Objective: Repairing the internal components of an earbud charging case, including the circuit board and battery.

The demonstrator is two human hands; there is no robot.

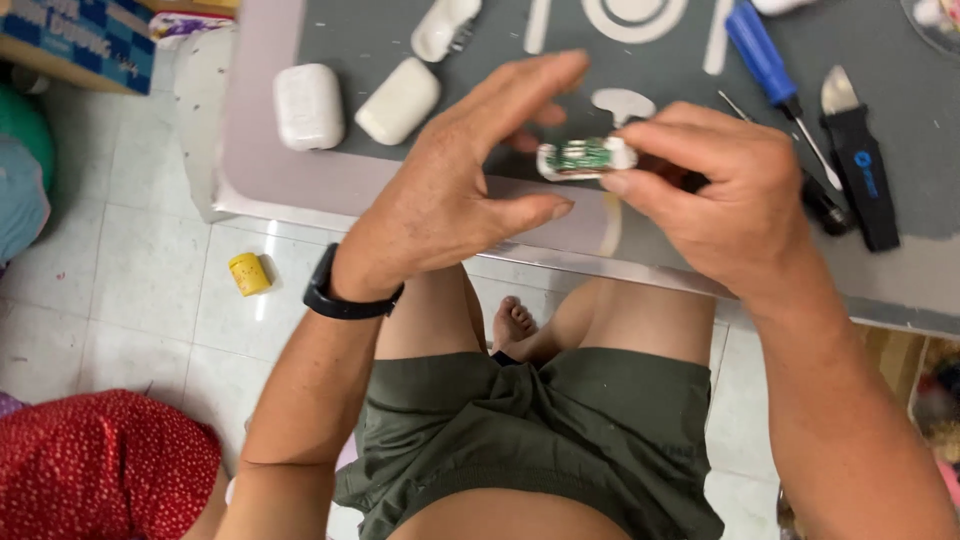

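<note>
Pinching the opened charger (585,158) with its green board bared in your right hand (735,205), left hand (455,195) spread beside it, you've two chargers (350,103) left shut on the table (290,170).

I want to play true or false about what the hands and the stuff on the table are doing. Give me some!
1. The right hand holds a small white part with a green board in it. True.
2. The left hand is a closed fist. False: its fingers are spread open beside the part.
3. A blue-handled screwdriver lies on the grey mat. True.
4. The yellow cap sits on the table. False: it lies on the tiled floor.
5. A black band is on the left wrist. True.
</note>
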